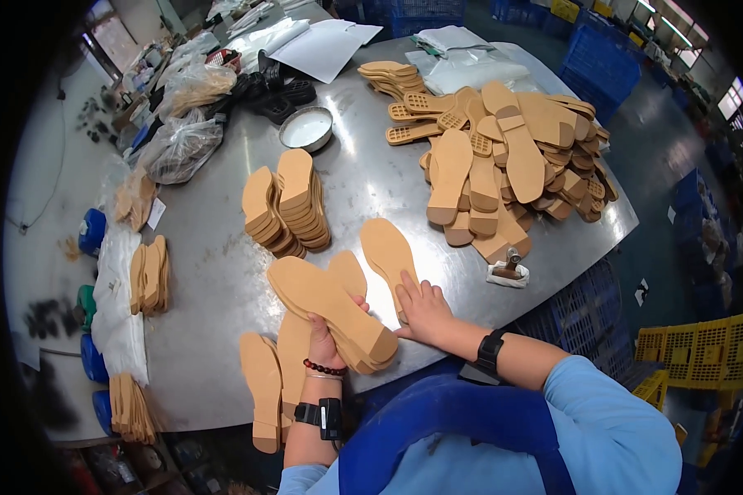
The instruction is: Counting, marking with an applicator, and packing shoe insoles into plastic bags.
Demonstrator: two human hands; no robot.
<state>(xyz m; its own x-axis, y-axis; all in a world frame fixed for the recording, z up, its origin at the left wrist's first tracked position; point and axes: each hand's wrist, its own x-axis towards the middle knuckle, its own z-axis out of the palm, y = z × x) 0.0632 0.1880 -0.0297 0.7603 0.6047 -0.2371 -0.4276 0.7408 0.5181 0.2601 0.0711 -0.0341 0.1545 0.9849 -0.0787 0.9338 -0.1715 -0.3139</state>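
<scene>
My left hand (325,340) grips a small stack of tan shoe soles (326,305), held tilted above the metal table (223,272). My right hand (423,309) lies flat, fingers spread, on the heel end of a single tan sole (385,252) resting on the table. More flat soles (264,388) lie at the near edge under my left forearm. Both wrists carry black bands; the left also has a dark bead bracelet.
Two leaning stacks of soles (287,202) stand mid-table, a big loose heap (512,157) at the right. A round metal dish (306,128) of white stuff, plastic bags (182,144), a brush on a cloth (508,271), blue crates (586,313) and yellow crates (710,351) surround.
</scene>
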